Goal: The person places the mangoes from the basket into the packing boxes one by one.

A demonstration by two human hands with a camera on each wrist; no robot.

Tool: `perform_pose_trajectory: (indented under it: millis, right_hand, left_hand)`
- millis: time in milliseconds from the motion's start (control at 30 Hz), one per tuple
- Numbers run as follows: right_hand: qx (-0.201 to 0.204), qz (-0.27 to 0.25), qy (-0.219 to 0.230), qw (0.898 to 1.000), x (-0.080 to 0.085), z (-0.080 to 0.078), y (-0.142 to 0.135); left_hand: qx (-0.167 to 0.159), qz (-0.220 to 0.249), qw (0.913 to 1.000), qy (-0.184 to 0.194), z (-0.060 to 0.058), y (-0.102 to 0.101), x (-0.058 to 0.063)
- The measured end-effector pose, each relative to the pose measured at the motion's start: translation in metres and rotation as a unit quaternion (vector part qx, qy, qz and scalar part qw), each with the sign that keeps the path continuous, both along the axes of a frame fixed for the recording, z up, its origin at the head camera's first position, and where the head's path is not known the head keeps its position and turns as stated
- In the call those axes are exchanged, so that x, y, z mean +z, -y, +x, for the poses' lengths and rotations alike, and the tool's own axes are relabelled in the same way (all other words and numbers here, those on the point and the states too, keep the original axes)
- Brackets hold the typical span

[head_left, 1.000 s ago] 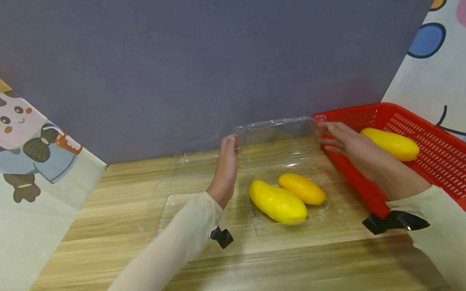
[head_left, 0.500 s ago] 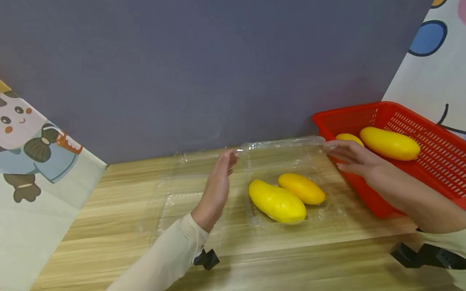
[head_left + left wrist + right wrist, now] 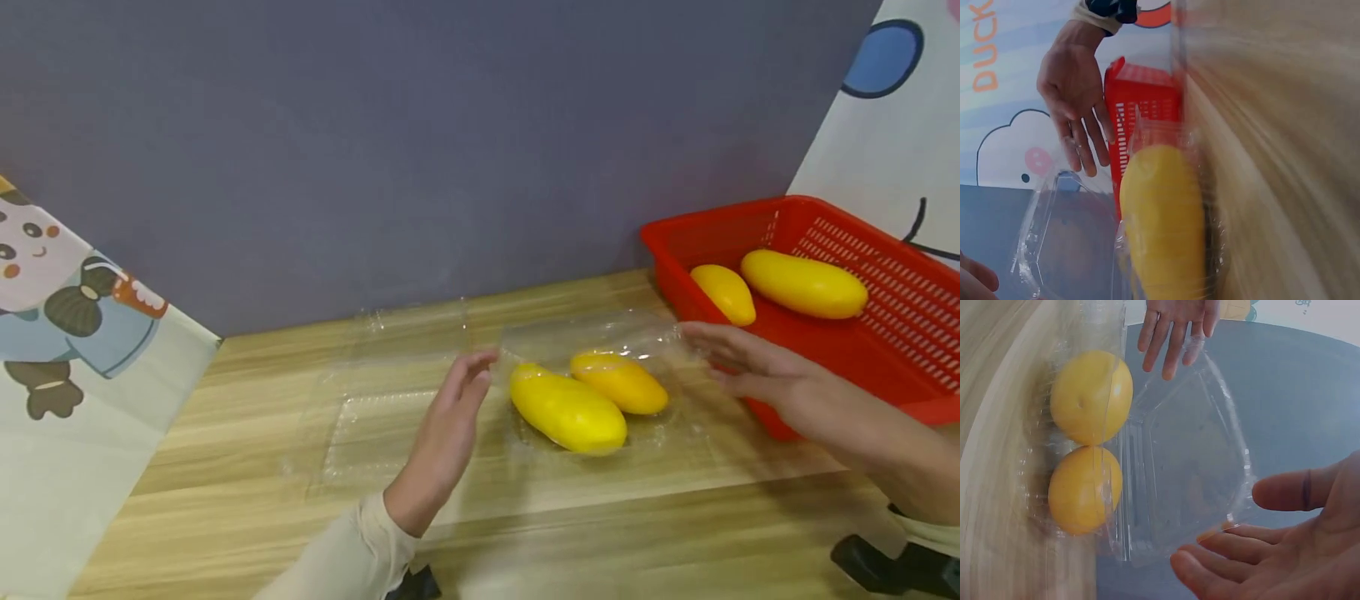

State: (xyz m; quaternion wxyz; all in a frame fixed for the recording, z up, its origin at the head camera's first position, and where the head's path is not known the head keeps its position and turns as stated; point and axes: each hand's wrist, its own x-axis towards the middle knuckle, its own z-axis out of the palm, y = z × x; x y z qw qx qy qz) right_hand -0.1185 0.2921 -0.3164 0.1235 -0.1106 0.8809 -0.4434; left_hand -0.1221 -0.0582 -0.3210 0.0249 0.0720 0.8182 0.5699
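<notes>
In the head view, a clear plastic clamshell box stands on the table with its lid tilted partway over it. Two mango-like fruits lie inside, a bigger yellow one and a smaller orange-yellow one. My left hand touches the lid's left corner with relaxed, extended fingers. At the lid's right corner is my right hand, palm inward. Seen from the right wrist, its thumb and straight fingers lie right at the lid's edge. Neither hand curls round the lid.
A red plastic basket at the right holds two more yellow fruits. Left of the box sits a second clear clamshell, lid raised. A grey panel rises behind the wooden table.
The lid has swung down from nearly upright to low over the fruits. Both hands have come down and nearer with it, and the right hand no longer covers the smaller fruit in the basket.
</notes>
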Motion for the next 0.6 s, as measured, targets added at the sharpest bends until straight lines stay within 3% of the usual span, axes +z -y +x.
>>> perform_pose_trajectory:
  millis: [200, 300, 600]
  right_hand:
    - [0.017, 0.052, -0.032, 0.998, -0.010, 0.005, -0.003]
    - [0.026, 0.052, -0.040, 0.997, -0.019, 0.008, -0.001]
    - [0.021, -0.009, -0.009, 1.000, -0.028, 0.012, 0.009]
  left_hand:
    - [-0.014, 0.027, 0.9991, 0.029, 0.011, -0.003, -0.009]
    - [-0.020, 0.025, 0.9984, 0.047, 0.016, -0.004, -0.012]
    - [-0.023, 0.054, 0.9972, 0.048, 0.021, -0.005, -0.016]
